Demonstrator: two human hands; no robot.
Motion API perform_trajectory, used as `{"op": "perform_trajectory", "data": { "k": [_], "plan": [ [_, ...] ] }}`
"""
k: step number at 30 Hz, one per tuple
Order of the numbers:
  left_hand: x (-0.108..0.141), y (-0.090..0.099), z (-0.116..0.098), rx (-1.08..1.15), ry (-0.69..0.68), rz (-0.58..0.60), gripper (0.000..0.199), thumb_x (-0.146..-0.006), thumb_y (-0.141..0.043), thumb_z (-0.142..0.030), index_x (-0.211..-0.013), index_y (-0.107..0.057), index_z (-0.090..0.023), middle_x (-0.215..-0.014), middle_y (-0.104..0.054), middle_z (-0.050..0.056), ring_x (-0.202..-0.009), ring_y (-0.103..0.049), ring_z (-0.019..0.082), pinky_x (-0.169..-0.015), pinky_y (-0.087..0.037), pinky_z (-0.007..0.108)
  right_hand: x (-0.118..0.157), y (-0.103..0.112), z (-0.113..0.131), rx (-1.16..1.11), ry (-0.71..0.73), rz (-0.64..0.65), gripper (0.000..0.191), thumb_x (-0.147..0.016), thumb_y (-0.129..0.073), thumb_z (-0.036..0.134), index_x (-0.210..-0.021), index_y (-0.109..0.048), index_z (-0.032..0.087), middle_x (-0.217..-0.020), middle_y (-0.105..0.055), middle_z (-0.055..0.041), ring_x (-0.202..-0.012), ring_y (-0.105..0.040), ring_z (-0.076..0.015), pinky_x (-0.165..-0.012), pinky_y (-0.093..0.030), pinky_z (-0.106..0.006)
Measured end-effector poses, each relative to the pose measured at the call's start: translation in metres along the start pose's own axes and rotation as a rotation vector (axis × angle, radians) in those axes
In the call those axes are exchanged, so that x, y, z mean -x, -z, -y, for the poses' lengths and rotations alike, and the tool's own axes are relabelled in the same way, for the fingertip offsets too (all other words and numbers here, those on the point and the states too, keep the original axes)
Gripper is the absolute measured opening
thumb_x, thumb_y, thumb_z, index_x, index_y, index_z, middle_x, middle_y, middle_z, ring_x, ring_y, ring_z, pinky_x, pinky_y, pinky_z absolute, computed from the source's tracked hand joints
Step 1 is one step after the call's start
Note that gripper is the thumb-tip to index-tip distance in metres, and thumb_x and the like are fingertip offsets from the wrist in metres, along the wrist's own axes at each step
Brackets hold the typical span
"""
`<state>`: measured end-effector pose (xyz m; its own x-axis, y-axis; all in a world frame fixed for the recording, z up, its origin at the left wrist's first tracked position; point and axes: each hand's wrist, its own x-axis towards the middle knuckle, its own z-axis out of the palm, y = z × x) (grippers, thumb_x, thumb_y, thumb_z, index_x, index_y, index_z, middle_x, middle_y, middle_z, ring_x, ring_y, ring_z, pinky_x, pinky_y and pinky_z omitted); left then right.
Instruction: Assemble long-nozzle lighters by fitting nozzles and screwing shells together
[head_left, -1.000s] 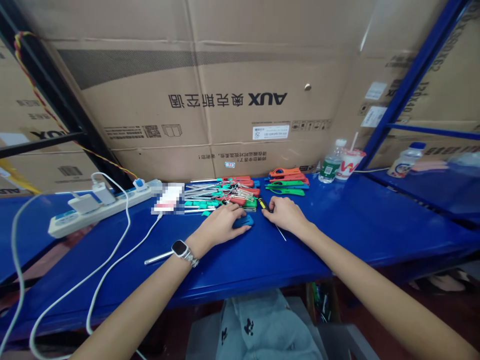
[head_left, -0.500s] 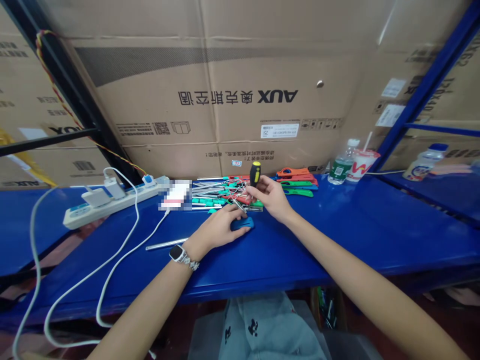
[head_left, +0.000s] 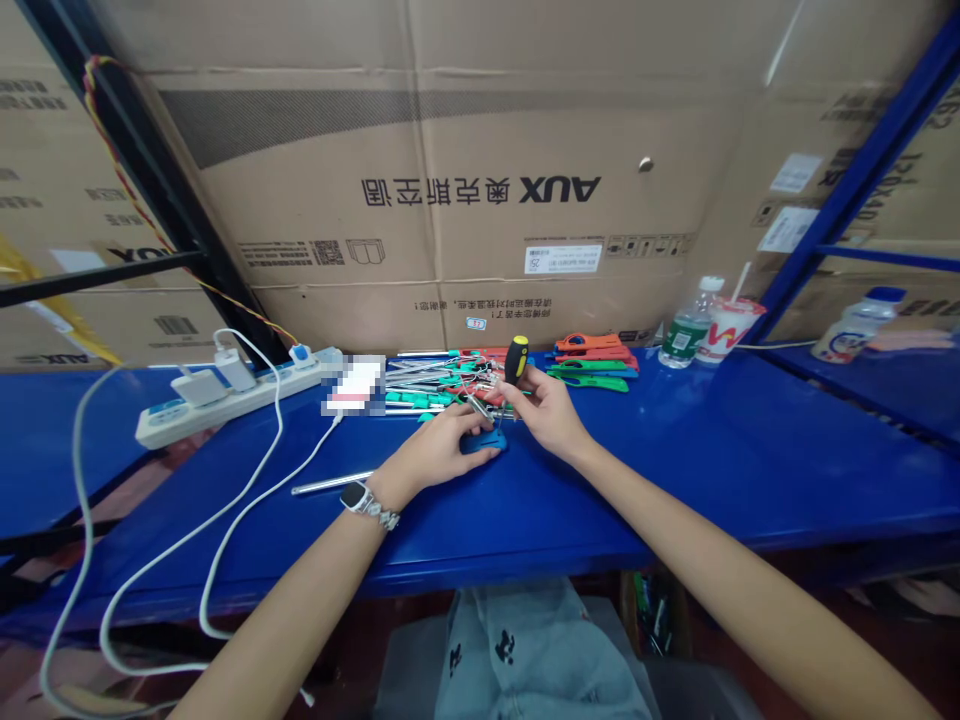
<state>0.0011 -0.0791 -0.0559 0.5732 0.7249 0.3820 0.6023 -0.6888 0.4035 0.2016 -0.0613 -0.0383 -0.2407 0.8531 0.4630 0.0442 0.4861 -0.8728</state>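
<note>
My left hand (head_left: 431, 452) presses a blue plastic handle piece (head_left: 486, 440) against the table, fingers and thumb closed around it. A thin metal part (head_left: 480, 408) sticks up by those fingertips. In my right hand (head_left: 553, 412) is a screwdriver (head_left: 517, 358) with a black and yellow handle, held upright between thumb and fingers. Its thin shaft points down at the blue piece; whether the tip touches cannot be made out. Behind both hands lies a pile of metal rods with green and red plastic parts (head_left: 420, 398). A loose metal rod (head_left: 330, 484) rests left of my left wrist.
Orange and green plastic handle pieces (head_left: 596, 365) are stacked at the back right. Beyond them stand a green-labelled bottle (head_left: 681, 335) and a red and white cup (head_left: 727, 330). A power strip (head_left: 225, 400) with white cables lies on the left. Large cardboard boxes (head_left: 480, 120) wall off the back.
My right hand has brought the screwdriver slightly down and towards me, its shaft now over the blue handle piece. My left hand keeps its hold there. The view has shifted slightly.
</note>
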Motion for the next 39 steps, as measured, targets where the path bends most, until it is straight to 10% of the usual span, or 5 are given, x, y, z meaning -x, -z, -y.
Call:
{"op": "perform_trajectory", "data": {
  "k": [11,19,25,35,39],
  "plan": [
    [0.001,0.001,-0.001,-0.009,-0.005,0.010,0.030,-0.093,-0.066,-0.046,-0.110,-0.068,-0.022,-0.110,-0.064,0.010,-0.092,-0.067,0.023,-0.086,-0.059,0.044,0.002,0.004,-0.003,0.033,0.035,0.079,0.031,-0.091,-0.064,0.047,-0.107,-0.066,0.021,-0.098,-0.077,-0.0076,-0.099,-0.072,-0.0242,-0.090,-0.056,-0.040],
    [0.000,0.002,-0.002,-0.007,-0.019,0.019,0.029,-0.094,-0.065,-0.044,-0.114,-0.070,-0.023,-0.114,-0.067,0.011,-0.103,-0.067,0.026,-0.092,-0.057,0.045,-0.001,-0.004,0.008,-0.020,-0.078,0.012,0.039,-0.076,-0.077,0.057,-0.084,-0.063,0.022,-0.072,-0.068,-0.0012,-0.047,-0.059,-0.0151,-0.042,-0.044,-0.029],
    [0.000,0.001,0.000,0.024,0.001,0.036,0.033,-0.094,-0.065,-0.044,-0.119,-0.070,-0.023,-0.123,-0.067,0.012,-0.112,-0.065,0.028,-0.099,-0.054,0.047,-0.003,-0.012,0.011,-0.068,-0.129,-0.119,0.054,-0.062,-0.089,0.057,-0.075,-0.049,0.023,-0.056,-0.062,0.0032,-0.044,-0.061,-0.0175,-0.038,-0.046,-0.028],
    [0.001,0.001,0.001,0.035,-0.015,0.027,0.029,-0.093,-0.067,-0.043,-0.112,-0.071,-0.023,-0.117,-0.068,0.011,-0.113,-0.063,0.030,-0.097,-0.053,0.049,-0.011,0.014,0.013,-0.130,-0.166,0.172,0.046,-0.068,-0.085,0.057,-0.079,-0.061,0.019,-0.070,-0.073,-0.0034,-0.054,-0.067,-0.0175,-0.053,-0.059,-0.033],
    [-0.006,0.010,-0.005,0.095,-0.025,-0.152,0.031,-0.091,-0.068,-0.045,-0.110,-0.068,-0.020,-0.108,-0.069,0.010,-0.099,-0.066,0.026,-0.089,-0.055,0.045,-0.012,0.018,0.010,-0.161,-0.169,0.243,0.045,-0.071,-0.084,0.055,-0.090,-0.065,0.018,-0.071,-0.073,-0.0023,-0.057,-0.068,-0.0171,-0.057,-0.060,-0.033]
  ]
}}
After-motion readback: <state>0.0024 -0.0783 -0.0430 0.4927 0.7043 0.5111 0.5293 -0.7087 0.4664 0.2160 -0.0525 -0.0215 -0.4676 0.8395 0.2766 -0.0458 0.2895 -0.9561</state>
